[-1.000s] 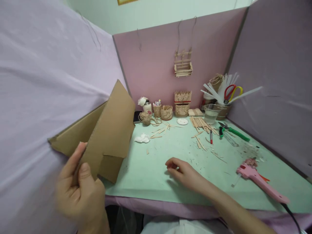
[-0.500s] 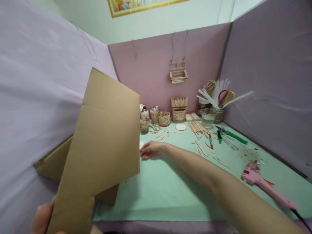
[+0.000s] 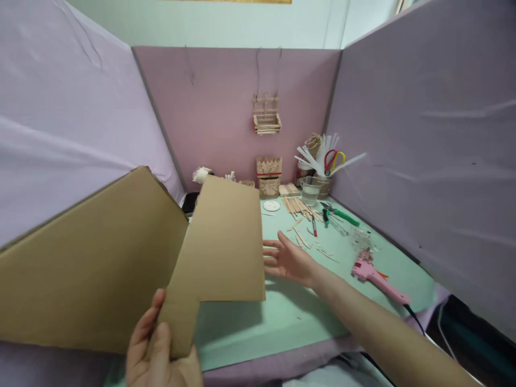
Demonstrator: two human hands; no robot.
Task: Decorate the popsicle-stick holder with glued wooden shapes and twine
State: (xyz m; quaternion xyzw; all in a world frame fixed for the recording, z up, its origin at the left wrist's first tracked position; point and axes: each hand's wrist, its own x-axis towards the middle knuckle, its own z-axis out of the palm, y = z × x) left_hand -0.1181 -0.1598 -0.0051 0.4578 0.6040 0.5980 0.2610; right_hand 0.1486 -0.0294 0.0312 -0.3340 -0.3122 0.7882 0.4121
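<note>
Brown and flat, a piece of cardboard point(image 3: 226, 242) with a notch cut from its lower right is held up over the table. My left hand point(image 3: 161, 349) grips its narrow lower end, thumb in front. Near the right edge of the piece is my right hand point(image 3: 288, 260), fingers stretched out and apart; their tips come close to the edge or just behind it, so I cannot tell if they touch. To the left stands a larger cardboard sheet point(image 3: 97, 258), slanting beside the held piece.
Wooden sticks point(image 3: 298, 208), a red-capped pen point(image 3: 314, 226), green-handled pliers point(image 3: 341, 215) and a pink glue gun point(image 3: 381, 282) lie on the green table point(image 3: 242, 336). A cup of water point(image 3: 310, 192) and scissors point(image 3: 334, 160) in a holder stand behind. A small stick rack point(image 3: 266, 115) hangs on the back wall.
The held cardboard has moved right and lower, with my left hand now fully in view. My right hand has opened out beside its edge. The view has shifted, showing more of the larger sheet.
</note>
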